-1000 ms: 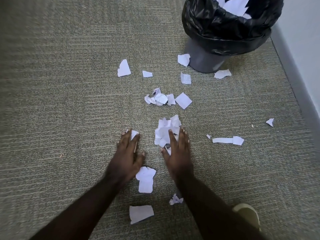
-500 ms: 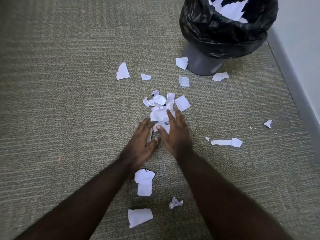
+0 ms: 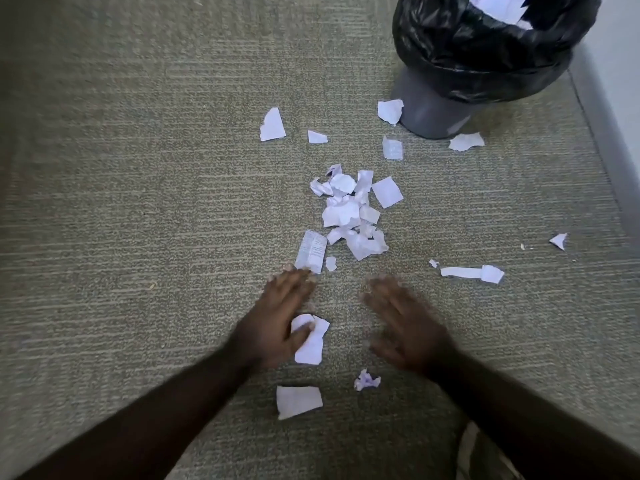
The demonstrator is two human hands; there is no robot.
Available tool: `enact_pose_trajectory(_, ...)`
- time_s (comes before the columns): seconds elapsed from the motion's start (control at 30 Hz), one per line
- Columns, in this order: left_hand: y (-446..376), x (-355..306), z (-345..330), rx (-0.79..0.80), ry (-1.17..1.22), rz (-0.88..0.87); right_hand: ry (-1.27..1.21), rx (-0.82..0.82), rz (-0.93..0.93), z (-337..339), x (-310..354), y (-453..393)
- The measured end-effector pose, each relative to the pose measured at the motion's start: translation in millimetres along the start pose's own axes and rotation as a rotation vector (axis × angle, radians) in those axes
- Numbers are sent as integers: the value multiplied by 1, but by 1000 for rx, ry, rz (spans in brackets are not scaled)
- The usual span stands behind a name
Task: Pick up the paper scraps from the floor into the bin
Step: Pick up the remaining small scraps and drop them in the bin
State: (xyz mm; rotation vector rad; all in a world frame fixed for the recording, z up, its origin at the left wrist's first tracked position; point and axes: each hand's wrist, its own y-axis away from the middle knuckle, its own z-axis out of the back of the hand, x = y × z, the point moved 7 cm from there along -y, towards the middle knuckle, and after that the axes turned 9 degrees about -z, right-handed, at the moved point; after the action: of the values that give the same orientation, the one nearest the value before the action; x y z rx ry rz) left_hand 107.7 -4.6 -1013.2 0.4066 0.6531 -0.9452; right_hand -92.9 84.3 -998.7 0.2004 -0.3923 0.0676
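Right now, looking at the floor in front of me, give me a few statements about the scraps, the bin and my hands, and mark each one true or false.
1. The bin has a black liner. True.
2. The right hand holds a scrap. False: it is open and flat, with nothing in it.
3. A heap of scraps lies between the hands and the bin. True.
4. The left hand rests on a paper scrap. True.
5. The carpet is red. False: it is grey-green.

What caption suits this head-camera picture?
Two bare hands, left hand and right hand, over paper scraps near a bin.
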Motion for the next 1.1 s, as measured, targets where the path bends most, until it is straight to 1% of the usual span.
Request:
enact_pose_trajectory(0.1, 33, -22, -22, 142, -178, -150, 163, 193, 240, -33, 21, 30)
enact_pose_trajectory(0.2, 65, -39, -49, 242, -334, -276, 224, 307, 402, -56, 36, 52)
enact_pose_trajectory(0.27, 79, -42, -68, 271, -419, -320, 292, 313, 470, -70, 40, 59)
enact_pose_trajectory(0.4, 82, -29, -79, 239, -479, -278, 261, 199, 491, -78, 40, 57)
enact_pose_trajectory(0.5, 74, -22, -75, 210, -493, -271, 212, 115, 444, -67, 38, 49)
enact_pose_trajectory(0.63, 50, -12, -64, 176, -499, -246, 168, 86, 374, -64, 33, 26)
enact_pose_trajectory(0.87, -19, 10, -35, 91, -447, -102, 82, -31, 31, -26, 10, -45)
enact_pose_trajectory(1.0, -59, 20, -14, 44, -425, -42, -44, -114, -246, -7, -19, -79)
enact_pose_trajectory(1.1, -84, 29, 0, 19, -397, 16, -119, -185, -373, 8, -34, -100)
